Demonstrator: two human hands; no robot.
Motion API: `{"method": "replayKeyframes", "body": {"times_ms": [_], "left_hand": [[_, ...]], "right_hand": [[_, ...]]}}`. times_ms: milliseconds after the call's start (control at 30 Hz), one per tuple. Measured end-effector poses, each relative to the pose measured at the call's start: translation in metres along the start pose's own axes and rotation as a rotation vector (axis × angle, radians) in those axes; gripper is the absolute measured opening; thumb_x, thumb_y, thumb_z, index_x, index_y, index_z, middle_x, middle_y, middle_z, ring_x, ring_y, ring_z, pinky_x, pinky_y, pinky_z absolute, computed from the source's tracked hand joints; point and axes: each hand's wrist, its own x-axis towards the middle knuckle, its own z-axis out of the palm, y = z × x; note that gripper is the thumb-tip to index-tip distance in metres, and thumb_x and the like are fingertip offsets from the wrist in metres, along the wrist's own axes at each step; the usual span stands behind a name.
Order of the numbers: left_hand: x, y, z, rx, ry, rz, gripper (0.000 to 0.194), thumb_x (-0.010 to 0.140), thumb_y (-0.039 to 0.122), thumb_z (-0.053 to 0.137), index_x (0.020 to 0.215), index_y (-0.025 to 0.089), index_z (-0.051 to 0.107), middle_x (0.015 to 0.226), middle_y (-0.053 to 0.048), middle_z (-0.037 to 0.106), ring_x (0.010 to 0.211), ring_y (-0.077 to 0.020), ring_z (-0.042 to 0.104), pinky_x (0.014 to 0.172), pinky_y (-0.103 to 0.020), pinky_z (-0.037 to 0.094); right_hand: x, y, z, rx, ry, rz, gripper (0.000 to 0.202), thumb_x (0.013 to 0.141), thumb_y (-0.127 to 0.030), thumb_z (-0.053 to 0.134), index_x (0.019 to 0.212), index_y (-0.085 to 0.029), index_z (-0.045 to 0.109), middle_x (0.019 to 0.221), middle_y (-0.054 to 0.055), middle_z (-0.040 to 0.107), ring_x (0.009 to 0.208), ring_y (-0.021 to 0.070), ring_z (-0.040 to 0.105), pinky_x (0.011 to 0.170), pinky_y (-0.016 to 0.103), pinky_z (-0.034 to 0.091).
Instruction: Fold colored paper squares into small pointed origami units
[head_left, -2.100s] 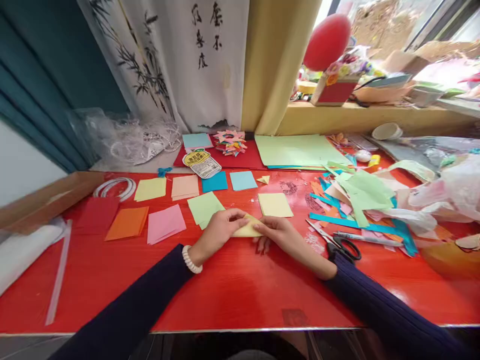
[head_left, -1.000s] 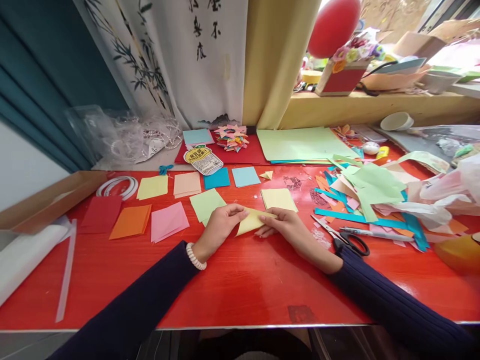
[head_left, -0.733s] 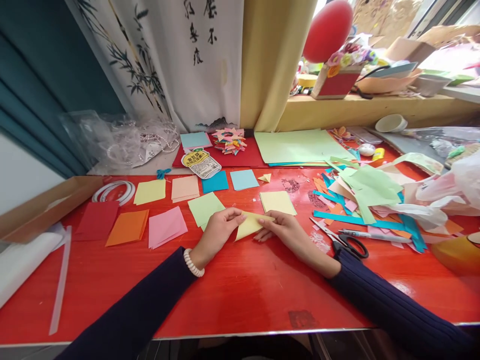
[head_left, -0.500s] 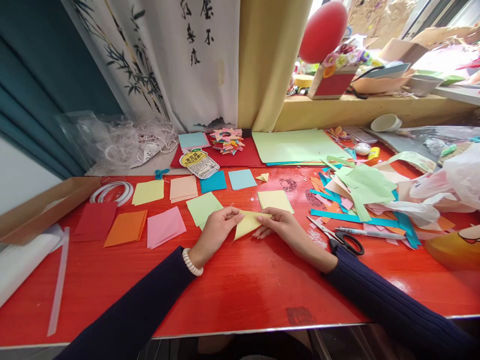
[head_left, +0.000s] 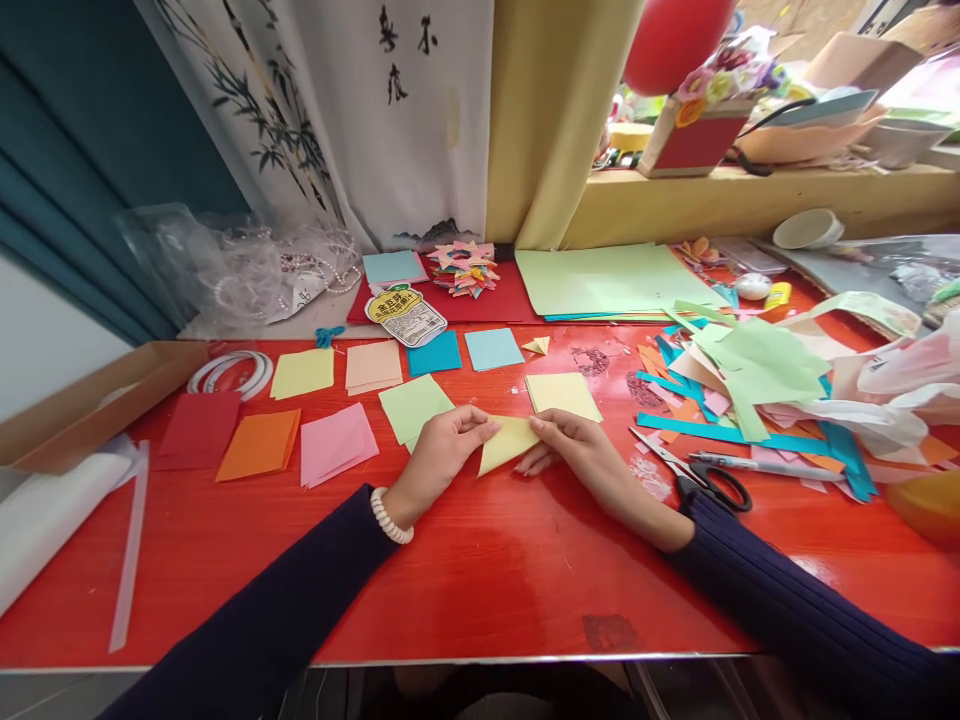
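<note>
A folded piece of pale yellow paper [head_left: 505, 444] is held just above the red table between my two hands. My left hand [head_left: 445, 452] pinches its upper left corner between thumb and fingers. At the upper right corner, my right hand [head_left: 574, 452] grips it the same way, its lower fingers curled behind the paper. A stack of pale yellow square papers [head_left: 564, 396] lies just behind my right hand. Light green square papers [head_left: 415, 408] lie behind my left hand. A small folded yellow piece [head_left: 537, 346] sits farther back.
Scissors [head_left: 701, 476], a pen [head_left: 757, 465] and a heap of paper scraps [head_left: 765, 375] lie on the right. Pink papers [head_left: 339, 445], orange papers [head_left: 259, 443] and other coloured squares are on the left. A folded paper ring [head_left: 463, 268] stands at the back.
The view has shifted a little, so the tabletop things appear slightly displaced. Both hands keep their pinch on the yellow paper, with hardly any movement of the fingers.
</note>
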Motion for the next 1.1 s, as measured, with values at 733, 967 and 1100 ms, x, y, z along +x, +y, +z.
{"method": "replayKeyframes", "body": {"times_ms": [733, 967, 1100], "left_hand": [[0.0007, -0.004, 0.0014, 0.075, 0.016, 0.122, 0.023, 0.081, 0.038, 0.055, 0.083, 0.017, 0.06, 0.083, -0.002, 0.061, 0.079, -0.0144, 0.054, 0.072, -0.024, 0.042], [0.0004, -0.0016, 0.0023, -0.005, 0.025, 0.1, 0.028, 0.079, 0.041, 0.058, 0.095, 0.018, 0.057, 0.088, -0.002, 0.06, 0.085, -0.0148, 0.056, 0.076, -0.024, 0.043], [-0.0003, 0.0036, 0.0011, -0.05, -0.079, 0.022, 0.042, 0.078, 0.048, 0.057, 0.105, 0.017, 0.051, 0.077, -0.002, 0.059, 0.067, -0.0139, 0.057, 0.057, -0.024, 0.047]], "right_hand": [[-0.0021, 0.0007, 0.0014, -0.054, -0.003, 0.01, 0.026, 0.079, -0.042, 0.06, 0.076, -0.017, 0.054, 0.061, 0.003, 0.067, 0.059, 0.0165, 0.067, 0.058, 0.028, 0.054], [-0.002, 0.0016, 0.0007, -0.078, 0.019, -0.035, 0.028, 0.079, -0.046, 0.058, 0.077, -0.019, 0.054, 0.062, 0.002, 0.067, 0.06, 0.0164, 0.066, 0.06, 0.029, 0.054], [-0.0018, 0.0031, -0.0013, -0.115, 0.061, -0.111, 0.03, 0.077, -0.05, 0.058, 0.077, -0.021, 0.054, 0.065, 0.001, 0.066, 0.06, 0.017, 0.066, 0.062, 0.03, 0.053]]}}
